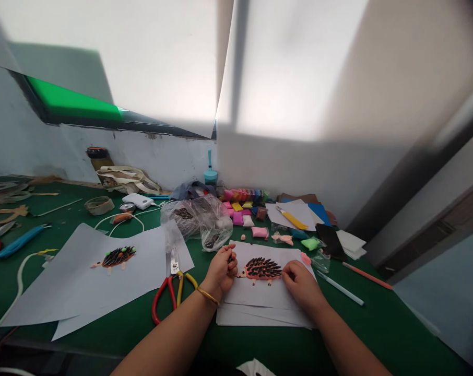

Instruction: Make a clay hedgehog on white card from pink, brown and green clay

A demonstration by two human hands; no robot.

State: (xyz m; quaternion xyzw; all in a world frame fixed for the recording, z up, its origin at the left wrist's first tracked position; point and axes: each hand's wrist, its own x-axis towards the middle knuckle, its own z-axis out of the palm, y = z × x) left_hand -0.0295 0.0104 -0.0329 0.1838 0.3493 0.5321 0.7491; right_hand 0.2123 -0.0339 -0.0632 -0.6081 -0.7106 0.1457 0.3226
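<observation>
Hedgehog picture (262,269), with dark overlapping spines on an orange-pink body, lies on white paper (256,299) between my two hands, its pointed snout toward the left one. My left hand (222,270) is curled closed beside the snout, holding dark bits (231,258) in its fingers (too small to name). A gold-coloured bracelet (208,296) circles that wrist. My right hand (301,284) rests at the animal's rear end, fingers bunched together; I cannot tell whether they grip anything.

Just left of my left hand are scissors (175,268) with red and yellow handles, partly over another sheet. Farther left on that sheet is a second hedgehog (119,257), dotted with green. Beyond my left hand sits a crumpled clear plastic bag (197,222). Ahead of both hands are small coloured packets (260,232), mostly pink. Right of my right hand lie a pale pen (341,289) and, farther out, an orange one, all on a green tabletop (393,324).
</observation>
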